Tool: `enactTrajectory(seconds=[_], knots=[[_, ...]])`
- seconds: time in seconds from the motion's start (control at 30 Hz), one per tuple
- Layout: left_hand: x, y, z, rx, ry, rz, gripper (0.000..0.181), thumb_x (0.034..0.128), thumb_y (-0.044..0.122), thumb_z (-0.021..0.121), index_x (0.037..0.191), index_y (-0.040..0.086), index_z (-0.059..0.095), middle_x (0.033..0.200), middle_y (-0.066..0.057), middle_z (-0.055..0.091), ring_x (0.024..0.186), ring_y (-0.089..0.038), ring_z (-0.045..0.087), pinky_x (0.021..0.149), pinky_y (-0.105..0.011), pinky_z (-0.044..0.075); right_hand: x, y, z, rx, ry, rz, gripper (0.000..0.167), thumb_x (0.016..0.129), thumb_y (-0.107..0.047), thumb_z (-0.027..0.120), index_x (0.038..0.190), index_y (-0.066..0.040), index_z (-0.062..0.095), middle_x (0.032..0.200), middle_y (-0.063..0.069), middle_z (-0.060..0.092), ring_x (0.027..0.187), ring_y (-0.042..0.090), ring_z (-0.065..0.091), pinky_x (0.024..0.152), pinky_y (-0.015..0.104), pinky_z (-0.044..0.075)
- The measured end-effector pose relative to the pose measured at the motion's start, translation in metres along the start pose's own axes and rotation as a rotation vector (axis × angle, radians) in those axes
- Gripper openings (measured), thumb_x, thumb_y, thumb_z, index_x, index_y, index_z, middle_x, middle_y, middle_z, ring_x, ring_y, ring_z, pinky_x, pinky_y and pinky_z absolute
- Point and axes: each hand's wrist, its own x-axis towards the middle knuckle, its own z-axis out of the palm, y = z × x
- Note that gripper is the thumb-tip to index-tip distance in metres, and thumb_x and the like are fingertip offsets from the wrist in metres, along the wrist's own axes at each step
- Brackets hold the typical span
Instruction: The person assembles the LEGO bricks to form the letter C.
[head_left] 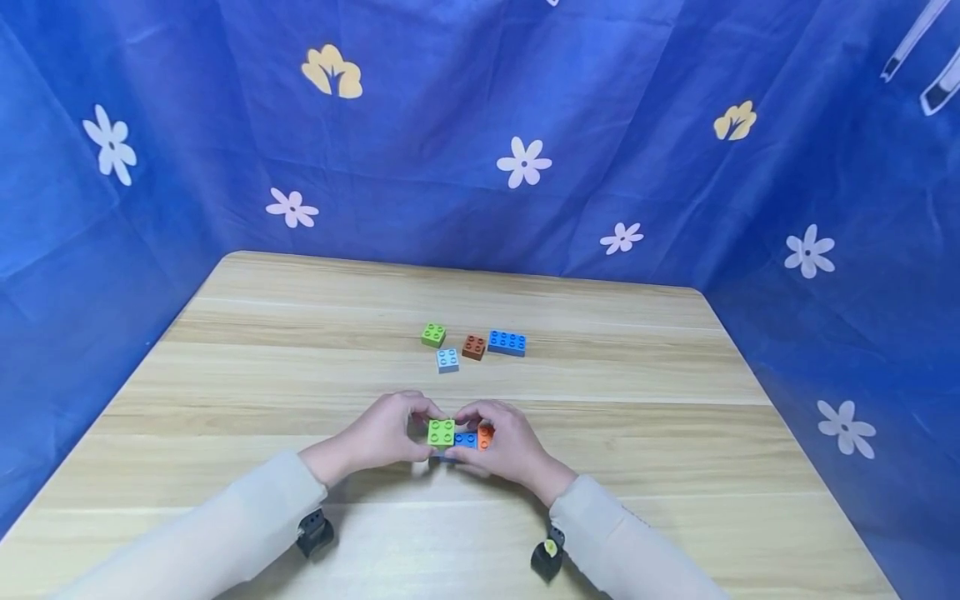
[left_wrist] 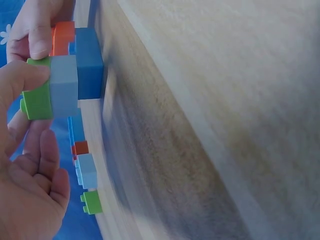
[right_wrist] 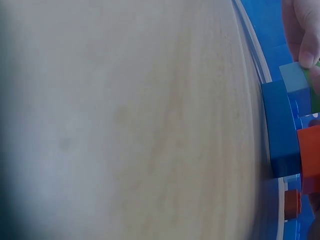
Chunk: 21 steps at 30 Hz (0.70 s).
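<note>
A green brick (head_left: 441,432) tops a light blue brick (left_wrist: 64,86), which stands on one end of a long blue brick (left_wrist: 90,65) and juts slightly past it. An orange brick (right_wrist: 310,157) is on the blue brick's other end. My left hand (head_left: 386,429) pinches the green brick between thumb and fingers, its other fingers curling loosely in the left wrist view. From the right, my right hand (head_left: 506,442) reaches over the orange brick, thumb and index finger gripping the same green brick. The fingers' far sides are partly hidden.
Beyond the hands on the wooden table (head_left: 600,367) lie a second green brick (head_left: 433,335), a second light blue brick (head_left: 447,361), a brown brick (head_left: 474,347) and another long blue brick (head_left: 507,342). A blue patterned cloth (head_left: 420,125) surrounds the table's back and sides.
</note>
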Motion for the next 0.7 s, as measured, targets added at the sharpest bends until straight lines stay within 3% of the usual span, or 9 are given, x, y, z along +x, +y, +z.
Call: enactTrajectory(seconds=[0.33, 0.5, 0.7], knots=[[0.001, -0.002, -0.001, 0.002, -0.007, 0.040, 0.039, 0.0666, 0.009, 0.082, 0.103, 0.008, 0.069, 0.093, 0.007, 0.063, 0.087, -0.018, 0.059, 0.080, -0.037, 0.051, 0.001, -0.004, 0.000, 0.060, 0.005, 0.013, 0.039, 0.071, -0.024, 0.085, 0.102, -0.012, 0.065, 0.093, -0.005, 0.065, 0.085, 0.006, 0.059, 0.074, 0.021, 0.050], [0.003, -0.012, -0.007, -0.018, -0.069, 0.050, 0.048, 0.0662, 0.020, 0.086, 0.109, 0.010, 0.067, 0.103, 0.005, 0.065, 0.091, -0.016, 0.059, 0.085, -0.037, 0.049, 0.001, -0.003, 0.001, 0.058, 0.001, 0.031, 0.038, 0.071, -0.023, 0.085, 0.101, -0.012, 0.065, 0.092, -0.005, 0.065, 0.083, 0.005, 0.058, 0.073, 0.021, 0.050], [0.012, -0.029, -0.020, -0.036, -0.130, 0.007, 0.068, 0.0607, 0.027, 0.088, 0.119, 0.005, 0.062, 0.110, -0.006, 0.065, 0.095, -0.020, 0.060, 0.088, -0.042, 0.048, 0.001, -0.005, 0.001, 0.063, -0.011, 0.059, 0.039, 0.071, -0.024, 0.085, 0.101, -0.012, 0.065, 0.091, -0.006, 0.064, 0.083, 0.005, 0.059, 0.074, 0.021, 0.050]])
